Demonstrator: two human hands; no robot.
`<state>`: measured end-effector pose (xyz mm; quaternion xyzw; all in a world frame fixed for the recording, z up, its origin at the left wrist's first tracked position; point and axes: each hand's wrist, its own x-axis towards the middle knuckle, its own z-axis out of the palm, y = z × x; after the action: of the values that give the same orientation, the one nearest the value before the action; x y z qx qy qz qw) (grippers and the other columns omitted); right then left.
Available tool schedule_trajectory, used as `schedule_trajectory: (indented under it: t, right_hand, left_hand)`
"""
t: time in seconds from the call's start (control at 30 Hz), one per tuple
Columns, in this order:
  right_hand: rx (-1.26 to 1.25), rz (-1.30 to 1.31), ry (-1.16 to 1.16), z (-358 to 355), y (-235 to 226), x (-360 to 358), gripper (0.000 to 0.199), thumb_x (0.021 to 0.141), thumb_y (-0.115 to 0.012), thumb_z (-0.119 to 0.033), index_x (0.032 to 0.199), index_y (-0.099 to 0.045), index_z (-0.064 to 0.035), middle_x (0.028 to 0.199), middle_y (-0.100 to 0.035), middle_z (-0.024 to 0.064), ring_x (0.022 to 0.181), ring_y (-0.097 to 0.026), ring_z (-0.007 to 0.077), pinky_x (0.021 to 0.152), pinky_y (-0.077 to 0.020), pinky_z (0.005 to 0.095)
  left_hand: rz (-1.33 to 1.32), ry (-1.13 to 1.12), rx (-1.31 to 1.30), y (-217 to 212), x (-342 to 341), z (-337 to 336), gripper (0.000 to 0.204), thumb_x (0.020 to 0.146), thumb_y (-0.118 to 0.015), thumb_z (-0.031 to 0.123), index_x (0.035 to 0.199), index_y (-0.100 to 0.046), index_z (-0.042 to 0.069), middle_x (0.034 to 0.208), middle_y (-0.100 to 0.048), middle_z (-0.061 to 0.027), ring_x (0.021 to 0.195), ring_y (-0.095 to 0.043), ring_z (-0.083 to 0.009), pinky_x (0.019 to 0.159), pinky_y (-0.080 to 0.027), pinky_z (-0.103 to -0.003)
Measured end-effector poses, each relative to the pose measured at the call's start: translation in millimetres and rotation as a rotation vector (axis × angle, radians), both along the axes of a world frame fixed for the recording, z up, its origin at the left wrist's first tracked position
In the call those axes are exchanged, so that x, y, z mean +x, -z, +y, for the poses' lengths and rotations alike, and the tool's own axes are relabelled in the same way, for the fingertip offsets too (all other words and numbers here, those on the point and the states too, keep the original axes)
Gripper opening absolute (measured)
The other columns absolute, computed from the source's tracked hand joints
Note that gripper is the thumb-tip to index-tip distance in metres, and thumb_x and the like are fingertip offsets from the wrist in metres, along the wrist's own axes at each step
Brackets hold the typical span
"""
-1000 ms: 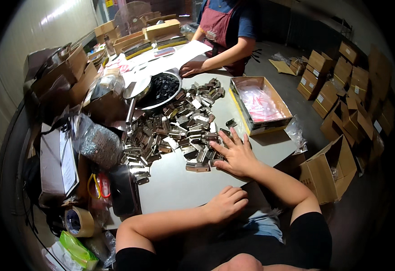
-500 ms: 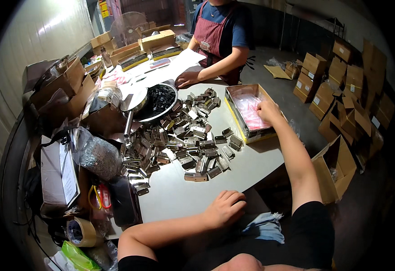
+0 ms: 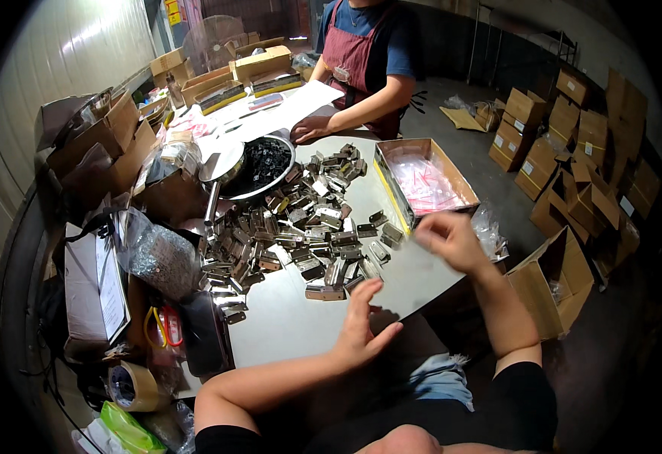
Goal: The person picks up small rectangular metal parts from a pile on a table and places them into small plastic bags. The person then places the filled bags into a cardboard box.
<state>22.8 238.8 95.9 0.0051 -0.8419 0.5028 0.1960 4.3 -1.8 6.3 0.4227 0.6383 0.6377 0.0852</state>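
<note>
The brackets (image 3: 329, 222) lie heaped across the middle of the table (image 3: 278, 325), to the left of the right hand (image 3: 456, 244) and beyond the left hand (image 3: 355, 340). The left hand is nearer to the heap's near edge, its raised fingertips just short of the closest pieces. The nearest piece lies with its long axis left to right. A few loose ones at the heap's right edge slant from far left to near right, their near ends pointing toward the gap between the hands.

The left fingers are spread, thumb well apart from forefinger, with nothing seen between them. The right fingers are curled and blurred; whether they pinch something thin and clear, I cannot tell.

The bags (image 3: 424, 181) lie in the box (image 3: 391, 188), just beyond the right hand. The box's long axis also runs from far left to near right, its near end toward that hand; touching or apart is unclear. Past the heap, at far left, stands the bowl (image 3: 292, 170) of black parts, a co-worker's hand (image 3: 312, 129) near its rim.
</note>
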Motion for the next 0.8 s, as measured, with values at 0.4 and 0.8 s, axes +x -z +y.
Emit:
schedule_trajectory:
  t: [0.4, 0.8]
  right_hand:
    - [-0.136, -0.33, 0.049, -75, 68, 72, 0.025, 0.084, -0.071, -0.016, 0.071, -0.059, 0.0017, 0.056, -0.052, 0.003, 0.057, -0.046, 0.0048, 0.05, -0.0392, 0.0265]
    - [0.061, -0.324, -0.035, -65, 67, 85, 0.016, 0.08, -0.073, -0.015, 0.082, -0.067, -0.0005, 0.069, -0.065, 0.0114, 0.061, -0.063, 0.0193, 0.058, -0.0485, 0.0297]
  left_hand:
    - [-0.043, 0.129, 0.006, -1, -4, -5, 0.018, 0.094, -0.058, 0.009, 0.109, -0.064, 0.0, 0.1, -0.061, -0.0118, 0.09, -0.06, -0.0226, 0.084, -0.048, -0.03]
    - [-0.771, 0.286, 0.168, 28, -17, -6, 0.015, 0.092, -0.065, 0.007, 0.105, -0.068, -0.001, 0.089, -0.067, -0.0062, 0.087, -0.061, -0.0124, 0.078, -0.048, -0.024]
